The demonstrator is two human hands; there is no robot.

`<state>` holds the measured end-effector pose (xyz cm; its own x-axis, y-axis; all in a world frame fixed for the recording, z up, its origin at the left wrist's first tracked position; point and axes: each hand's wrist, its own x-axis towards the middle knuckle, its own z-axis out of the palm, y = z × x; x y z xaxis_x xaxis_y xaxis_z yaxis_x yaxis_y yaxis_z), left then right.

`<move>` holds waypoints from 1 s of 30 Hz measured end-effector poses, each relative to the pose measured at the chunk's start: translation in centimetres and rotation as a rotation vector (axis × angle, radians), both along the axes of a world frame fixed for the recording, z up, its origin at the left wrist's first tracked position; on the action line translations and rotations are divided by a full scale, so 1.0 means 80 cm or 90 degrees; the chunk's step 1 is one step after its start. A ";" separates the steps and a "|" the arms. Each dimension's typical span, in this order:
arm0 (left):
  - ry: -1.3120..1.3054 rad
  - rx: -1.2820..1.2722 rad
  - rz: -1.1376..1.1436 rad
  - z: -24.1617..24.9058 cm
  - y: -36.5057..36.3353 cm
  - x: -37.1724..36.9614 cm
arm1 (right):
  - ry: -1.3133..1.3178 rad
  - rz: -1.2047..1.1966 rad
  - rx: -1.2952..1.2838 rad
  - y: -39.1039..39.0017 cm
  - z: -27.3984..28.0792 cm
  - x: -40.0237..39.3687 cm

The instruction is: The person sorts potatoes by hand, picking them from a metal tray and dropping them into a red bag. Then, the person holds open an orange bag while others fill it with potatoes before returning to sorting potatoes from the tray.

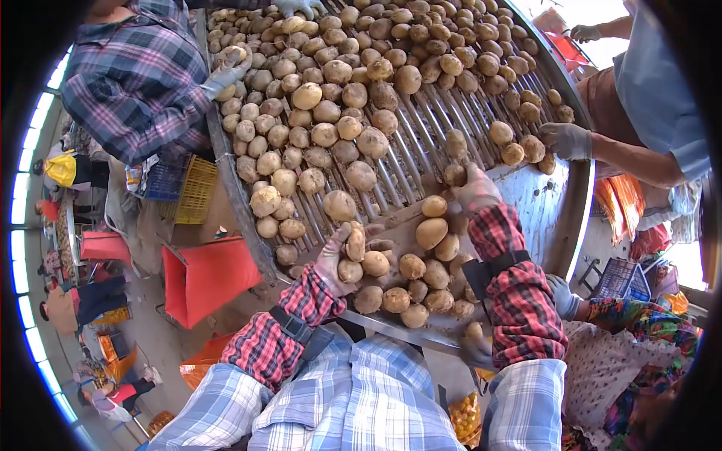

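My left hand [336, 259] is closed around a potato [356, 242] at the near left of the sorting table, with another potato [350, 271] against its palm and fingers. My right hand [479, 191] reaches over the lower end of the metal rollers [421, 124]. Its fingers are bent round a small potato [455, 175], partly hiding it. Between my forearms, several loose potatoes [412, 266] lie on the flat metal tray [402, 228]. Many more potatoes [361, 176] cover the rollers beyond.
Co-workers' gloved hands are at the left rail [228, 74], the right rail [568, 141] and near my right elbow [562, 295]. Red sacks [214, 274] and a yellow crate [195, 192] stand at left; a blue crate [620, 279] is at right.
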<state>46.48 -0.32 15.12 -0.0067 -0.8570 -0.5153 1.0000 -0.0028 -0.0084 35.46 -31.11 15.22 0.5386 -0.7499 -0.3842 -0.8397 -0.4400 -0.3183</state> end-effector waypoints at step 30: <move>-0.127 -0.187 0.249 -0.011 0.144 0.043 | -0.563 -0.079 0.271 -0.112 -0.172 0.098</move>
<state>49.95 11.18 14.24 0.4167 -0.8840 -0.2119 0.9086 0.3977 0.1275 43.33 -40.04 1.47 0.6887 -0.7129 -0.1320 -0.2555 -0.0682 -0.9644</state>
